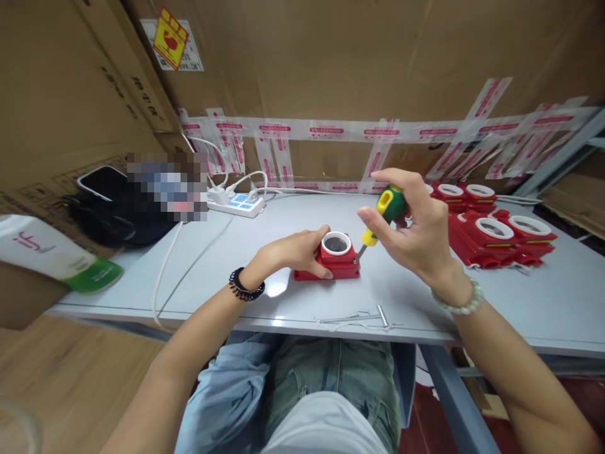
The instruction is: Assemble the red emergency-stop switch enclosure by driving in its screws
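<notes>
A red box with a white-ringed round window lies on the grey-white table in front of me. My left hand grips its left side, thumb along the front and fingers behind. In my right hand is a screwdriver with a green and yellow handle. Its shaft slants down to the left, and the tip meets the right corner of the red box. Whether a screw sits under the tip is too small to make out. A metal T-shaped tool rests near the front edge, among small thin metal pieces.
Several similar red boxes stand at the right. A white power strip with plugs and cables is at the back left. A white and green tube and a phone on a black bag lie left. Taped cardboard walls the back.
</notes>
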### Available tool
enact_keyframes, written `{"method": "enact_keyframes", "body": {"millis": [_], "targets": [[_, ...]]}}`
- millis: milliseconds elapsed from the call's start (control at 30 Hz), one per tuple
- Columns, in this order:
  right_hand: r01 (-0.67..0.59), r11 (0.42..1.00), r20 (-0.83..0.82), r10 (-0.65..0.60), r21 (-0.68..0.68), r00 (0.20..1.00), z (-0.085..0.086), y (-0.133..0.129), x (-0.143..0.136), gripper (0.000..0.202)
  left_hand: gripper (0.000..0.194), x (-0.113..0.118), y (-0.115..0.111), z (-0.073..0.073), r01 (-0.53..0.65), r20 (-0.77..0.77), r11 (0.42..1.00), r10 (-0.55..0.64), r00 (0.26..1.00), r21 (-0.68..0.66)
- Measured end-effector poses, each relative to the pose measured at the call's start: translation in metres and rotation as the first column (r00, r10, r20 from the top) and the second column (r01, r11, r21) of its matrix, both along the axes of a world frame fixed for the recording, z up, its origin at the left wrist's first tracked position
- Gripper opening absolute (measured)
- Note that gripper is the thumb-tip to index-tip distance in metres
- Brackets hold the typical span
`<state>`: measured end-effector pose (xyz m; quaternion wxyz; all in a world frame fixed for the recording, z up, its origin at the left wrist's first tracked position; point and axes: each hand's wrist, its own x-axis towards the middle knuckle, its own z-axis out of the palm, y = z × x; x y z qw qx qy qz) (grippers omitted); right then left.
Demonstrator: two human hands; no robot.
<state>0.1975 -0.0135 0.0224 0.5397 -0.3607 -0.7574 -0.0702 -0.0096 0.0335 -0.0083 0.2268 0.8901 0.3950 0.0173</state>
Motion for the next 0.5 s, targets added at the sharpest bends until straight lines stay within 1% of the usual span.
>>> {"method": "enact_keyframes", "body": {"millis": [33, 100, 133, 200, 233, 267, 300, 333, 400, 433, 467, 500], "targets": [[-0.019, 1.0, 0.019, 0.019, -0.018, 1.0, 0.0, 0.0, 0.001, 0.034, 0.056, 0.0, 0.0, 0.0, 0.002, 0.002, 1.0, -0.002, 1.0, -0.004], [-0.144, 0.981, -0.004, 0.145, -0.128, 0.989, 0.001, 0.0, 0.004, 0.038, 0.057, 0.0, 0.0, 0.0, -0.001, 0.002, 1.0, 0.001, 1.0, -0.013], [-0.233, 0.953, -0.039, 0.23, -0.194, 0.972, 0.001, 0.001, 0.006, 0.04, 0.057, 0.0, 0.0, 0.0, -0.007, -0.003, 1.0, 0.007, 1.0, -0.013], [-0.39, 0.87, -0.115, 0.373, -0.302, 0.921, 0.003, 0.003, 0.01, 0.041, 0.058, 0.0, 0.0, 0.0, -0.023, -0.017, 1.0, 0.023, 1.0, -0.007], [-0.432, 0.839, -0.141, 0.408, -0.331, 0.902, 0.004, 0.003, 0.011, 0.041, 0.058, 0.0, 0.0, 0.0, -0.025, -0.019, 1.0, 0.025, 1.0, -0.003], [-0.438, 0.832, -0.149, 0.412, -0.34, 0.899, 0.004, 0.003, 0.01, 0.042, 0.058, 0.0, 0.0, 0.0, -0.02, -0.017, 1.0, 0.02, 1.0, 0.0], [-0.407, 0.854, -0.144, 0.381, -0.324, 0.913, 0.005, 0.003, 0.009, 0.041, 0.057, 0.0, 0.0, 0.0, -0.012, -0.011, 1.0, 0.012, 1.0, 0.0], [-0.342, 0.897, -0.129, 0.318, -0.281, 0.939, 0.004, 0.002, 0.007, 0.039, 0.057, 0.0, 0.0, 0.0, -0.003, -0.004, 1.0, 0.003, 1.0, 0.001], [-0.153, 0.979, -0.074, 0.144, -0.138, 0.987, 0.003, 0.0, 0.001, 0.033, 0.056, 0.0, 0.0, -0.001, 0.005, 0.001, 1.0, -0.005, 1.0, 0.005], [-0.075, 0.995, -0.045, 0.072, -0.063, 0.996, 0.001, 0.0, -0.001, 0.032, 0.056, 0.0, 0.0, -0.001, 0.002, 0.001, 1.0, -0.002, 1.0, 0.006], [-0.033, 0.999, -0.019, 0.033, -0.018, 0.999, 0.0, -0.001, -0.002, 0.031, 0.056, 0.0, 0.0, -0.001, 0.0, 0.001, 1.0, 0.0, 1.0, 0.005], [-0.033, 0.999, 0.001, 0.033, -0.006, 0.999, -0.001, -0.001, -0.002, 0.031, 0.056, 0.0, 0.0, 0.0, -0.001, 0.003, 1.0, 0.001, 1.0, 0.004]]}}
